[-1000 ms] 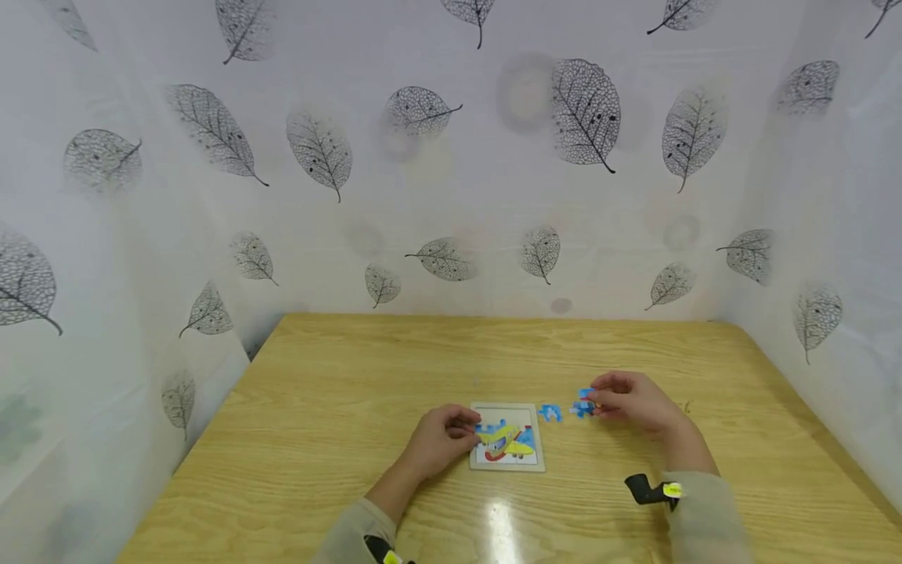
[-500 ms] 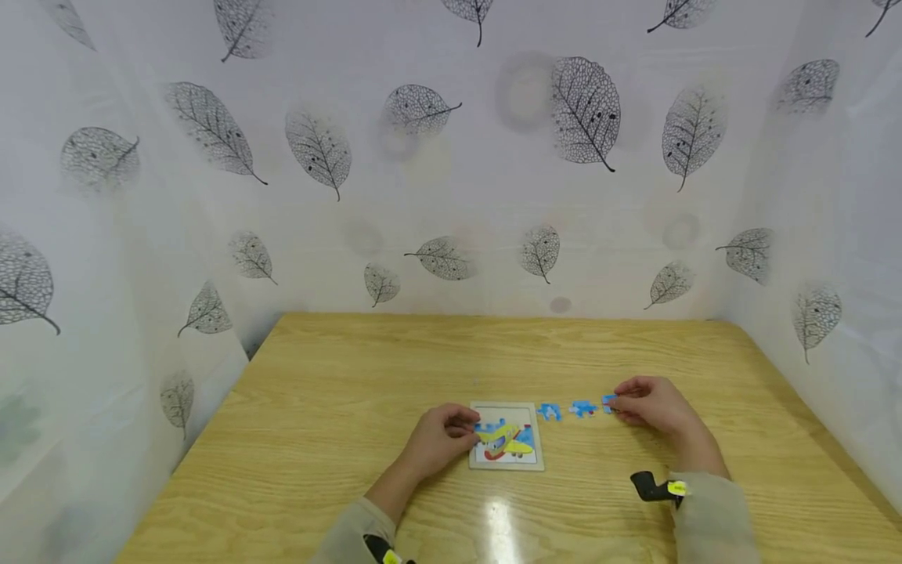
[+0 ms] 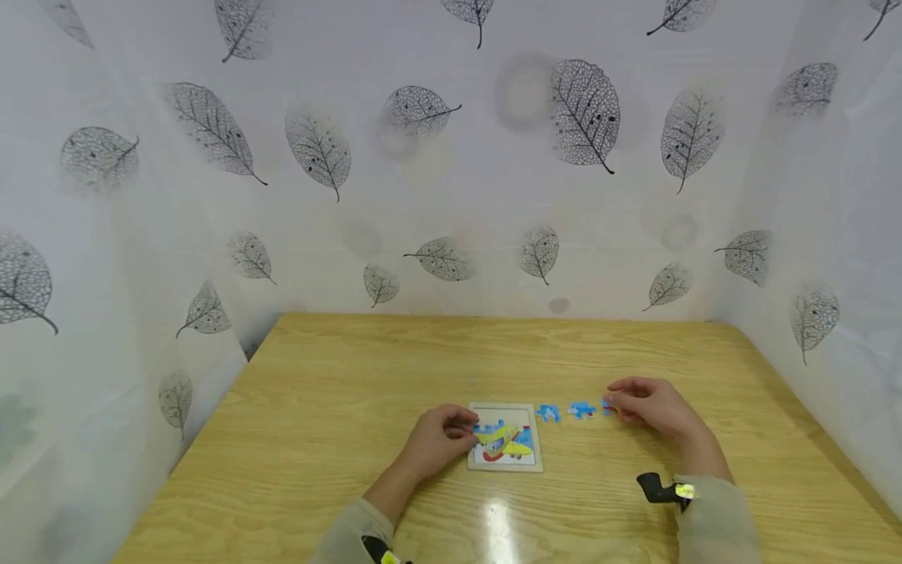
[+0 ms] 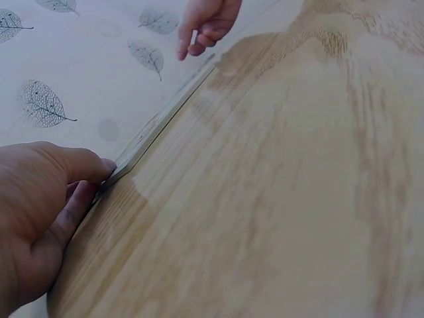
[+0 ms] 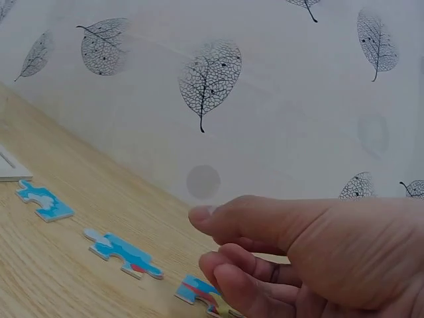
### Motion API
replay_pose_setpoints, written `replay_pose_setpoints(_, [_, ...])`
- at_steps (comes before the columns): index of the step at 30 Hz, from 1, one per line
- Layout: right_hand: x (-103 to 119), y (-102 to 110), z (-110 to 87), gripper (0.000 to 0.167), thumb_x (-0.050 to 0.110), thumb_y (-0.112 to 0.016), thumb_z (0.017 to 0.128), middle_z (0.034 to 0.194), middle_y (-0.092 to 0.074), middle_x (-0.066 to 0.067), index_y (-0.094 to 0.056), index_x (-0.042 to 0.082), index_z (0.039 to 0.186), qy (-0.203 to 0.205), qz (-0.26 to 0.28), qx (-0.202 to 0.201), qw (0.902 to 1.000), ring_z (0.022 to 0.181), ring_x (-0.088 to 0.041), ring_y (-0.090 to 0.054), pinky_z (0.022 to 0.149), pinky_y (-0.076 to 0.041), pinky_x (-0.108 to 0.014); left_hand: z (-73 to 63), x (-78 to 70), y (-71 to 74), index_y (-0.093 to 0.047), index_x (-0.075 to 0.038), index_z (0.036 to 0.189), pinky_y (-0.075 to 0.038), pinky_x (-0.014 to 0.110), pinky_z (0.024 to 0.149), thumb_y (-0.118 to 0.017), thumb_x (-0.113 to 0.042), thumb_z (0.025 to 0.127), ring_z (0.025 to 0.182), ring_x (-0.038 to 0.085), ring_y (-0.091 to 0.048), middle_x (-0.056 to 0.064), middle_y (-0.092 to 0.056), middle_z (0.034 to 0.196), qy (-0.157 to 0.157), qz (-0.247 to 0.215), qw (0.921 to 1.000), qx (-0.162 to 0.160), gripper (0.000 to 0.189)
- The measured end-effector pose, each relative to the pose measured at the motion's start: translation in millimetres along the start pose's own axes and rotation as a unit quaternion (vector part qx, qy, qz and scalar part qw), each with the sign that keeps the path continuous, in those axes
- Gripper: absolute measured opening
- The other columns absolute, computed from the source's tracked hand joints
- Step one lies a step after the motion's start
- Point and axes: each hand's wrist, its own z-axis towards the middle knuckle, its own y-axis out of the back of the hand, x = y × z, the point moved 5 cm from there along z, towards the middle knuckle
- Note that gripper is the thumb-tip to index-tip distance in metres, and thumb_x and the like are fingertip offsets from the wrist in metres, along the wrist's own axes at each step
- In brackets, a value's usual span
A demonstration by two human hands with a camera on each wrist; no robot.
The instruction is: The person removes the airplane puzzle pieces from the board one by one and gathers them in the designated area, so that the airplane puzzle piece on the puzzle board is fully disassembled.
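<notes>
Airplane puzzle (image 3: 502, 443) is what's on the go, lying flat on the wood table (image 3: 352, 376), part-filled: yellow plane with some blue, and a pale bare band along 12 o'clock. Closest in, the left hand (image 3: 437, 440) sits at the 9 o'clock side of the frame (image 3: 539, 454); the left wrist view shows thumb and finger pinching its edge.

Going outward, three loose bits make a spaced-out row between 2 and 3 o'clock of the frame. The first loose piece (image 5: 50, 201) is right beside it, then the second loose piece (image 5: 132, 252) with a dab of red, then the third loose piece (image 5: 192, 290), partly hidden by fingers. At the outer end is the right hand (image 3: 655, 406), thumb and fingertips apart, nothing held between them that I can see. Can't tell if a fingertip touches the third bit. Past all that it's just the leaf-print sheet (image 3: 451, 188) at 12 o'clock.

My read: it's the spreading-out-the-pieces step. Can't tell from this alone whether the picture is coming apart or going together. If apart, next calls for the right hand to head toward 8 o'clock and lift another bit; if together, a careful pinch on a loose one. Either way, left should pin the frame so it doesn't skate.
</notes>
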Motion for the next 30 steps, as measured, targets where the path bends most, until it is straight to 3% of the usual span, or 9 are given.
replay_pose_setpoints(4, [6.0, -8.8, 3.7, 0.058, 0.032, -0.071, 0.094, 0.102, -0.07, -0.006, -0.054, -0.009, 0.131, 0.015, 0.011, 0.022, 0.9996, 0.083, -0.013, -0.068, 0.073, -0.062, -0.027, 0.3, 1.5, -0.1, -0.07, -0.007, 0.108, -0.057, 0.018, 0.078, -0.078, -0.01, 0.086, 0.09, 0.012, -0.065, 0.007, -0.07, 0.105, 0.004, -0.001, 1.0, -0.001, 0.024])
replay_pose_setpoints(13, [23.2, -33.9, 8.8, 0.049, 0.026, -0.068, 0.096, 0.105, -0.069, -0.013, -0.056, -0.01, 0.128, 0.045, -0.004, 0.041, 0.9982, 0.076, -0.014, -0.066, 0.071, -0.062, -0.028, -1.3, -2.3, 0.2, -0.069, -0.005, 0.109, -0.057, 0.018, 0.079, -0.079, -0.007, 0.084, 0.093, 0.015, -0.067, 0.01, -0.068, 0.108, -0.002, -0.021, 0.9998, -0.003, 0.027])
replay_pose_setpoints(19, [37.6, -55.4, 10.9, 0.045, 0.022, -0.067, 0.097, 0.11, -0.068, -0.019, -0.058, -0.012, 0.125, 0.068, -0.004, 0.08, 0.9944, 0.078, -0.016, -0.066, 0.072, -0.063, -0.029, -0.4, -2.7, 0.7, -0.069, -0.002, 0.108, -0.057, 0.018, 0.082, -0.079, -0.005, 0.083, 0.097, 0.019, -0.068, 0.012, -0.066, 0.115, 0.001, -0.034, 0.9994, -0.001, 0.027])
replay_pose_setpoints(30, [51.2, -98.9, 14.5, 0.044, 0.023, -0.065, 0.098, 0.105, -0.07, -0.02, -0.061, -0.011, 0.125, 0.091, -0.002, 0.152, 0.9841, 0.081, -0.019, -0.07, 0.074, -0.063, -0.032, -2.1, -5.2, 1.6, -0.069, -0.001, 0.109, -0.058, 0.02, 0.083, -0.078, -0.005, 0.083, 0.099, 0.021, -0.068, 0.013, -0.066, 0.117, 0.003, -0.031, 0.9995, 0.0, 0.028])
